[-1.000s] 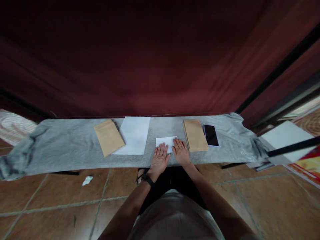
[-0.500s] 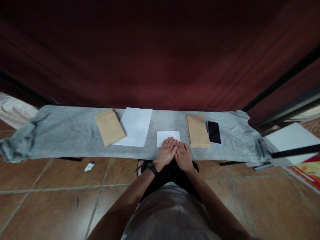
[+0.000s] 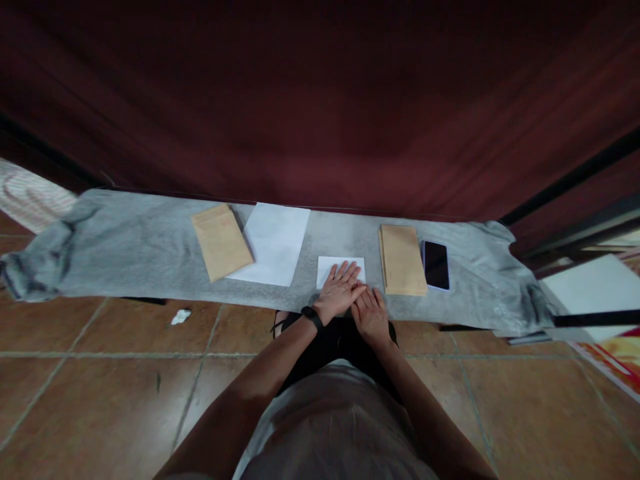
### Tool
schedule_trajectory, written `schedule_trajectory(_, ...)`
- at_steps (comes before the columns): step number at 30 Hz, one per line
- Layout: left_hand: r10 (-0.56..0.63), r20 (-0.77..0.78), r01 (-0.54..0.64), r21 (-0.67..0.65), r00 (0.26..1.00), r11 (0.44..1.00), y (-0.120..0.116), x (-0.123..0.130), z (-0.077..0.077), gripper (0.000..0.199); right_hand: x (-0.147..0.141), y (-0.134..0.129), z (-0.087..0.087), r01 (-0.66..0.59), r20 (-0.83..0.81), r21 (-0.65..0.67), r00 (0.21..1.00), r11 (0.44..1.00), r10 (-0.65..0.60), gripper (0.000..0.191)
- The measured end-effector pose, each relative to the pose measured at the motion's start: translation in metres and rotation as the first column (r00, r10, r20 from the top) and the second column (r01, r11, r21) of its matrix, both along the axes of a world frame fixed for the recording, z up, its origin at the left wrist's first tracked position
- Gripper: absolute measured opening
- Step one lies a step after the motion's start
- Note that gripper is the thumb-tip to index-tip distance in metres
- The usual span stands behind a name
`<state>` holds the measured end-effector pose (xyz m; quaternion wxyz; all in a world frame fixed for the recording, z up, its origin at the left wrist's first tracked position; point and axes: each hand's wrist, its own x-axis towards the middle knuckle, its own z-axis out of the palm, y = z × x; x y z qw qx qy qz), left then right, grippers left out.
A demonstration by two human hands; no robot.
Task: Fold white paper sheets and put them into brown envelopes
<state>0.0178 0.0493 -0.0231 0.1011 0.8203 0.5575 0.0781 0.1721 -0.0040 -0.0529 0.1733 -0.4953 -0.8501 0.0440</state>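
A small white folded-looking piece of paper (image 3: pixel 327 268) lies on the grey cloth-covered table (image 3: pixel 345 233) right in front of me. My left hand (image 3: pixel 341 290), with a black band at the wrist, rests flat on the paper, fingers spread. Just to its right, my right hand (image 3: pixel 371 315) lies palm down by the paper's lower right corner, fingers stretched forward. The left thumb reaches across to the right fingertips. Part of the paper is hidden beneath the left hand.
A stack of brown envelopes (image 3: pixel 404 261) lies to the right, with a phone (image 3: pixel 436 265) beside it. On the left, one brown envelope (image 3: pixel 223 243) overlaps a large white sheet (image 3: pixel 275 243). A dark red panel (image 3: pixel 320 120) stands behind the table.
My left hand has moved forward onto the paper and spread its fingers. My right hand has drawn slightly back. The whole view has shifted and tilted a little.
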Motion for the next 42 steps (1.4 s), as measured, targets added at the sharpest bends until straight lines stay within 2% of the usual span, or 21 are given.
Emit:
schedule_trajectory(11, 0.039, 0.008, -0.038, -0.063, 0.999, 0.997, 0.023, 0.008, 0.001, 0.066, -0.004, 0.0, -0.001, 0.057, -0.012, 0.027, 0.998, 0.998, -0.056, 0.045)
schedule_trajectory(21, 0.051, 0.007, -0.05, -0.061, 0.999, 0.997, 0.031, 0.011, 0.001, 0.067, -0.006, 0.0, -0.001, 0.065, -0.015, 0.036, 0.998, 0.997, -0.065, 0.044)
schedule_trajectory(34, 0.005, -0.015, -0.005, -0.005, 1.0, 1.0, -0.005, -0.001, -0.004, 0.064, -0.004, 0.0, -0.005, 0.028, -0.051, 0.074, 0.998, 0.997, -0.024, 0.045)
schedule_trajectory(42, -0.039, -0.025, 0.041, 0.089, 0.999, 0.995, -0.033, -0.015, -0.009, 0.064, -0.004, 0.0, -0.007, 0.036, -0.06, 0.093, 0.998, 0.995, -0.03, 0.049)
